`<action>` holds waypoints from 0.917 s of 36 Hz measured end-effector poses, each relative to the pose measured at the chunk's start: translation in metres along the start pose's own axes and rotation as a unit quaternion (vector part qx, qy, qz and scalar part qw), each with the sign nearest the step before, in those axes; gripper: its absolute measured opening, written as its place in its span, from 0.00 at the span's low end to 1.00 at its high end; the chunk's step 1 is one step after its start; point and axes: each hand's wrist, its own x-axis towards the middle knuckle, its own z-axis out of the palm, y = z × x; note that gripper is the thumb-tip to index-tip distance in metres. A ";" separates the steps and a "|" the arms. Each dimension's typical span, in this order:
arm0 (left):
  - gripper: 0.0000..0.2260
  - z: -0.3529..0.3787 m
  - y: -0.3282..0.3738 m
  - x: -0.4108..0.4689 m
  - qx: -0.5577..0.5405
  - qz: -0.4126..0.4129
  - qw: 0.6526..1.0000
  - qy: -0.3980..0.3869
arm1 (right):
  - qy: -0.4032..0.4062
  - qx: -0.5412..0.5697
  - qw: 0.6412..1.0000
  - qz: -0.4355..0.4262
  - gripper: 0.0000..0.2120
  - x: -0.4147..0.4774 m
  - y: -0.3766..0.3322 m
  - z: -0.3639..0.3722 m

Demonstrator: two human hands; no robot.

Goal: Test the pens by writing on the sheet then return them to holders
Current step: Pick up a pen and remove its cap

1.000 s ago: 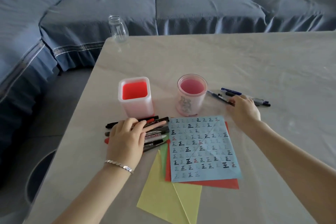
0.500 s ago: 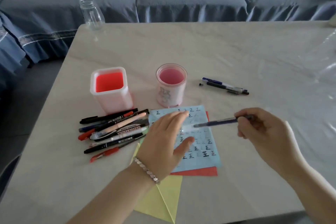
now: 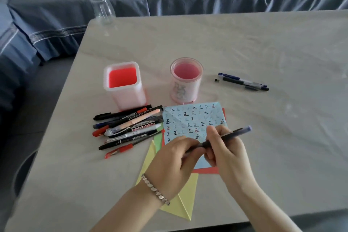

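Low at centre frame, above the blue sheet, curling the right hand round the barrel of a dark pen and pinching its lower-left end with the left hand, apparently uncapping for testing; next calling for a straight pull, then tip onto blank paper.

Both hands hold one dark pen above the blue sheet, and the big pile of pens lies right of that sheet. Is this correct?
Not quite. The head view shows the left hand and right hand holding the dark pen above the blue sheet, but the big pile of pens lies left of that sheet.
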 end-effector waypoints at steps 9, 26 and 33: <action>0.08 -0.002 0.003 -0.013 0.027 0.040 0.998 -0.039 | -0.002 0.022 1.000 0.019 0.18 -0.010 0.011 0.010; 0.10 -0.015 -0.030 -0.022 0.117 -0.046 0.992 0.005 | 0.088 0.038 0.995 -0.042 0.15 0.000 0.012 -0.012; 0.19 -0.001 -0.073 -0.027 0.330 0.026 0.939 0.091 | 0.099 -0.002 0.995 -0.010 0.07 0.000 0.030 -0.032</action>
